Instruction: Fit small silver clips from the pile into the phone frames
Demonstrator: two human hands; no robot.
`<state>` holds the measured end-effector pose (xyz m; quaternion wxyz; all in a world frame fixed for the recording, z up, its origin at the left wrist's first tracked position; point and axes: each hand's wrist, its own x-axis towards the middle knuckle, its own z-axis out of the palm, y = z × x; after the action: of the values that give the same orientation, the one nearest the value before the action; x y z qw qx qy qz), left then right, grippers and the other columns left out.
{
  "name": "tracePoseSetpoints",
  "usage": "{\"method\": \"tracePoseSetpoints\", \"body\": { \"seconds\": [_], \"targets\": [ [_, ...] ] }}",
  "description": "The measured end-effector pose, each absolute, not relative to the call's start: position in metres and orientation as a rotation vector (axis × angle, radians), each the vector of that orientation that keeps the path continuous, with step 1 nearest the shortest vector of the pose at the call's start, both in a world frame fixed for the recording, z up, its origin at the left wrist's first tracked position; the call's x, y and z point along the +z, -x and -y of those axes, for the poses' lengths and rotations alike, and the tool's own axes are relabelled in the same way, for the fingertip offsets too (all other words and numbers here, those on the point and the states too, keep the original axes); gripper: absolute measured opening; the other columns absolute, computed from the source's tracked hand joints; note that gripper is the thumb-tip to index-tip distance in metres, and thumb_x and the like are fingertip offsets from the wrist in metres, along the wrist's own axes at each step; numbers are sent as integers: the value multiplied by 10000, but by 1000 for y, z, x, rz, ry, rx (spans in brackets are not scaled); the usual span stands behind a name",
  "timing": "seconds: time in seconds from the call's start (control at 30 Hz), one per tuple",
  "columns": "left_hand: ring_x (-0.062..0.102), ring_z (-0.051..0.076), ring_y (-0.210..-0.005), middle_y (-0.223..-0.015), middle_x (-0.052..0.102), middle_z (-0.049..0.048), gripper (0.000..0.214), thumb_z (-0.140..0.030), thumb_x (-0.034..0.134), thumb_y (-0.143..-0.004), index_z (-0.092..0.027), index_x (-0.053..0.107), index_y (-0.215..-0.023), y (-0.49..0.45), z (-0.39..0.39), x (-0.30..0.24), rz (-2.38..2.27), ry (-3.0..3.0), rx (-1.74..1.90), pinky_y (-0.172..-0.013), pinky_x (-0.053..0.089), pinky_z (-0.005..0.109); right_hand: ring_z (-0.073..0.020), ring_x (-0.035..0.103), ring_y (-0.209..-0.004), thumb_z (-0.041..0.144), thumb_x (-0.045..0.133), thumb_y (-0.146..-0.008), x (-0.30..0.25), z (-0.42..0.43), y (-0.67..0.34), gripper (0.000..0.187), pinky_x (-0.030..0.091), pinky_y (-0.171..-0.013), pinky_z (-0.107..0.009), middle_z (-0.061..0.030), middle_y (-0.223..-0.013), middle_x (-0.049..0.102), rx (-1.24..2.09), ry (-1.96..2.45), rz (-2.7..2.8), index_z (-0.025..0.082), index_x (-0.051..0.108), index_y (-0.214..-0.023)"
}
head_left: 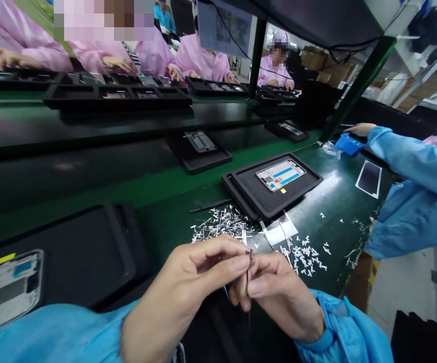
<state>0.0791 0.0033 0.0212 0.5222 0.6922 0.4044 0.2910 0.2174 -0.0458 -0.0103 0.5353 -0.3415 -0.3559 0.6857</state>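
Both hands meet in front of me, above the near edge of the bench. My left hand (192,282) pinches the upper end of a thin dark strip (248,275) between thumb and fingertips. On the same strip, my right hand (275,290) is closed, its thumb pressed against curled fingers. The strip hangs roughly upright; its exact kind is too small to make out. Just beyond the fingers lies a heap of narrow black and white strips (222,224). Small white scraps (307,257) are scattered to the right of it.
A phone frame (282,174) with blue strips rests on a black tray (237,194). Another phone frame (10,287) lies on a tray at left. At right, a co-worker's blue sleeve (419,156) reaches over the bench. People in pink work across the line behind trays (120,103).
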Motion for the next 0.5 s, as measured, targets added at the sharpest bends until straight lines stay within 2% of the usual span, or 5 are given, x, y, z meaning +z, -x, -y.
{"method": "tracePoseSetpoints", "body": {
  "seconds": [0.17, 0.33, 0.5],
  "targets": [
    [577, 181, -678, -600, 587, 24, 278, -415, 503, -769, -189, 658, -719, -70, 10, 15, -1025, -1955, 760, -645, 491, 276, -108, 496, -728, 216, 626, -771, -2, 57, -229, 60, 361, -680, -218, 16, -762, 568, 1358, 945, 1049, 184, 637, -820],
    [569, 146, -619, -599, 584, 0, 222, -307, 459, -803, -206, 620, -687, -72, 19, 24, -936, -2229, 835, -607, 480, 228, -117, 502, -670, 216, 560, -824, 0, 64, -232, 142, 365, -648, -232, 11, -684, 555, 1285, 982, 1193, 165, 608, -701],
    [548, 80, -536, -596, 552, -42, 214, -153, 404, -809, -209, 542, -655, -74, 22, 34, -776, -2460, 978, -526, 444, 150, -118, 503, -654, 227, 560, -819, 0, 68, -230, 164, 368, -642, -232, 3, -665, 555, 1305, 984, 1197, 155, 607, -679]
  ]
}}
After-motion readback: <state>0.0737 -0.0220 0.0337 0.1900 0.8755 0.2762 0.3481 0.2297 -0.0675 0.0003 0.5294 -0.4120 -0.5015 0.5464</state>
